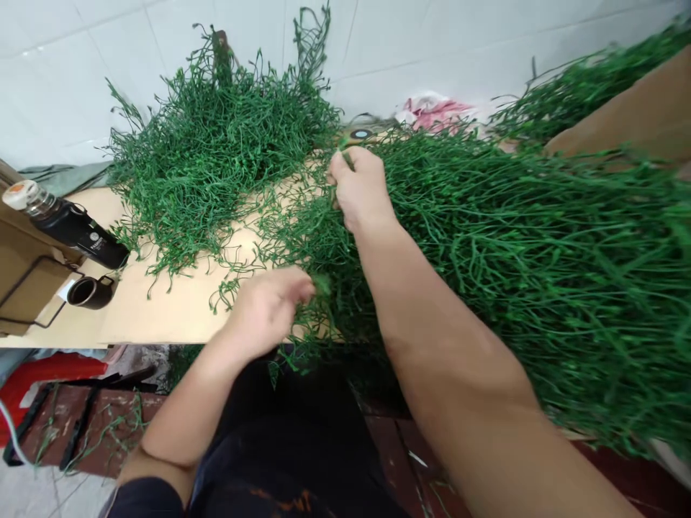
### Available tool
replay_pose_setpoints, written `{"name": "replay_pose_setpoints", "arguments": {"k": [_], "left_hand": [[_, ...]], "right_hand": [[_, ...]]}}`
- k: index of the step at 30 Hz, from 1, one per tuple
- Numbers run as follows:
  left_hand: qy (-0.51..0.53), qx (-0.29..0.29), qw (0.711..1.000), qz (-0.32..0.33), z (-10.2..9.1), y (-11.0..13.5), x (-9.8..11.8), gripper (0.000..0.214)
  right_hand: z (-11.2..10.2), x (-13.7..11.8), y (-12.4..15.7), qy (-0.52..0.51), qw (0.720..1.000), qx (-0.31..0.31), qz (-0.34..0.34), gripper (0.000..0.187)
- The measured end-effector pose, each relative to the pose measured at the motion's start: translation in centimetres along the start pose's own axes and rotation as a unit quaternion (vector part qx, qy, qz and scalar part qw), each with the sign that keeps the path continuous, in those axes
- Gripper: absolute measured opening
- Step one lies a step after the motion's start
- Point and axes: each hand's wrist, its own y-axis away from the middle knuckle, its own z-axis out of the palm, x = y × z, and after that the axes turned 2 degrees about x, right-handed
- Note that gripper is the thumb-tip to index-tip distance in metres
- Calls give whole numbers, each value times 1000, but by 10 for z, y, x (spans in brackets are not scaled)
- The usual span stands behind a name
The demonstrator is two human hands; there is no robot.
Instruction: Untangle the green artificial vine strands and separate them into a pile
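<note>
Thin, curling green stems with small bud tips, like flowering chives, cover much of the table. My right hand (363, 183) is closed on a few of these stems at the left edge of the large heap (512, 252). Lower and to the left, my left hand (270, 306) is curled above the table's front edge, its thumb and fingers pinched at a blurred bit of green stems (322, 284). Loose stems (291, 223) lie scattered between the hands and the second heap (216, 137), which rests against the wall.
At the left stand a tilted black flask (80, 230), a dark mug (91, 292) and a cardboard box (32, 266). A roll of tape (360, 134) and a pink-and-white cloth or bag (437, 111) lie by the tiled wall. Below is a brown bench (91, 432).
</note>
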Motion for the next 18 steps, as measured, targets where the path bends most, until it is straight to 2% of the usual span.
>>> {"name": "replay_pose_setpoints", "arguments": {"k": [3, 7, 13, 18], "left_hand": [[39, 35, 995, -79, -6, -10, -5, 19], [91, 28, 990, -107, -7, -18, -15, 21], [185, 62, 969, -151, -8, -18, -25, 34], [205, 93, 962, -157, -8, -23, -28, 37]], "right_hand": [[3, -20, 8, 14, 999, 11, 36, 35], [5, -53, 20, -15, 996, -50, 75, 39], [-11, -57, 28, -54, 991, -70, 99, 39], [-14, -64, 45, -54, 983, -165, 56, 43]]}}
